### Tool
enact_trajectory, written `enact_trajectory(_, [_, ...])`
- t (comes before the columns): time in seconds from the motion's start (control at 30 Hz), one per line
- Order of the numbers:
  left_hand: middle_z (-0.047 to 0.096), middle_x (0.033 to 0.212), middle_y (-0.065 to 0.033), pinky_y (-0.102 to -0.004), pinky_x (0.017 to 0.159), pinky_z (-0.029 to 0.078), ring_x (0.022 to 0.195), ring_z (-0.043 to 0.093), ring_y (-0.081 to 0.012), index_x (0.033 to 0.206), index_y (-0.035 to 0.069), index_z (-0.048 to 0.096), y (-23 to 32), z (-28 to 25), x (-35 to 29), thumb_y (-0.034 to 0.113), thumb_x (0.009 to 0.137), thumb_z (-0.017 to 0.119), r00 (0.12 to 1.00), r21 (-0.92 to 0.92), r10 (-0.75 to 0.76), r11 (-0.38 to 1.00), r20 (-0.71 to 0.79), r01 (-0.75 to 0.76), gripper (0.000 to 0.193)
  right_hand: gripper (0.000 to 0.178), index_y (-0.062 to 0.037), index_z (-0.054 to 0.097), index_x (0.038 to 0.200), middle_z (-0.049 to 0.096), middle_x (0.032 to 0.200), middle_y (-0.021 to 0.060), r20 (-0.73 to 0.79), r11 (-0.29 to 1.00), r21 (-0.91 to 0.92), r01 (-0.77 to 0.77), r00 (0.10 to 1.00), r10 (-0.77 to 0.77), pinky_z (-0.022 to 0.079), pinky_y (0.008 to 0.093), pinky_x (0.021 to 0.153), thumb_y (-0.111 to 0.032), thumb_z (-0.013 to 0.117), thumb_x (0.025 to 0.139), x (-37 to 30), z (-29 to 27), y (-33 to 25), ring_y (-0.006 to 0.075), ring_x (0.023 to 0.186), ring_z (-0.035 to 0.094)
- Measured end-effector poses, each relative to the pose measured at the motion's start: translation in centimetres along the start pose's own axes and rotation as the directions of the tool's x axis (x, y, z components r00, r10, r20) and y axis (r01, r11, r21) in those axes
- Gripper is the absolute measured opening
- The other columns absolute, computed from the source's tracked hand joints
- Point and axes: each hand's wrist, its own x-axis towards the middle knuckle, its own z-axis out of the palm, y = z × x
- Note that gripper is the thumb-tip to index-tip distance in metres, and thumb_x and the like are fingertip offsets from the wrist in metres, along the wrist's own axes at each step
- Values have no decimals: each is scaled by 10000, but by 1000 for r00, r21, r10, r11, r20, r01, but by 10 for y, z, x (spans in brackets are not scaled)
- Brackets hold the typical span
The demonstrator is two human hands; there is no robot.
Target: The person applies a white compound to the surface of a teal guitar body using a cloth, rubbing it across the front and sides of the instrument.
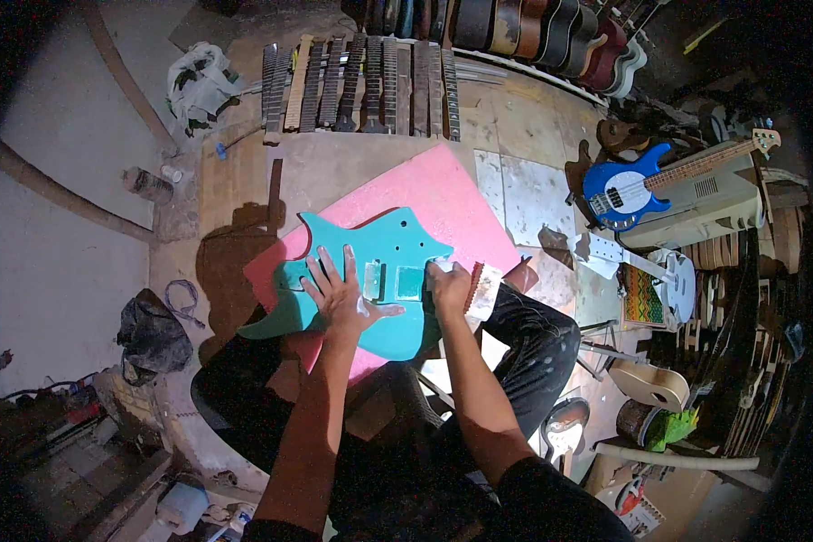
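Observation:
A turquoise electric guitar body (339,239) with cut-out cavities and several small holes lies flat across a pink foam sheet (443,181) before me. My left hand (339,294) rests on the body's left half, fingers spread, with whitish dust on the skin. At the body's right edge my right hand (449,287) is closed, its fingers curled and pressed against the rim. Whatever those fingers grip is hidden. Beside this hand, over my thigh, is a pale sheet (484,291) with a jagged brown edge; I cannot tell whether the hand touches it.
Several guitar necks (361,86) lie in a row beyond the foam. A blue bass guitar (628,187) and a white guitar (673,282) are at right, near stacked wood. Guitar bodies (542,32) stand at the back. A black plastic bag (154,334) lies left.

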Motion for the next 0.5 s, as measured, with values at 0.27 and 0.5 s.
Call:
enact_trajectory(0.27, [-50, 1681, -338, -756, 1161, -50, 1537, -126, -554, 1674, 146, 22, 8, -1, 2, 911, 400, 796, 999, 13, -5, 1000, 54, 4, 1676, 176, -27, 579, 869, 611, 690, 27, -105, 985, -156, 78, 990, -96, 402, 294, 453, -48, 754, 873, 26, -9, 42, 124, 514, 538])
enact_trajectory(0.5, [-42, 1682, -338, -754, 1163, -50, 1538, -108, -558, 1673, 145, 28, 10, -1, 2, 906, 408, 801, 999, 11, 5, 1000, 44, -6, 1666, 167, 2, 629, 880, 634, 716, 32, -53, 923, -277, 268, 954, -294, 426, 289, 487, -62, 779, 844, 17, -18, 13, 124, 551, 556])
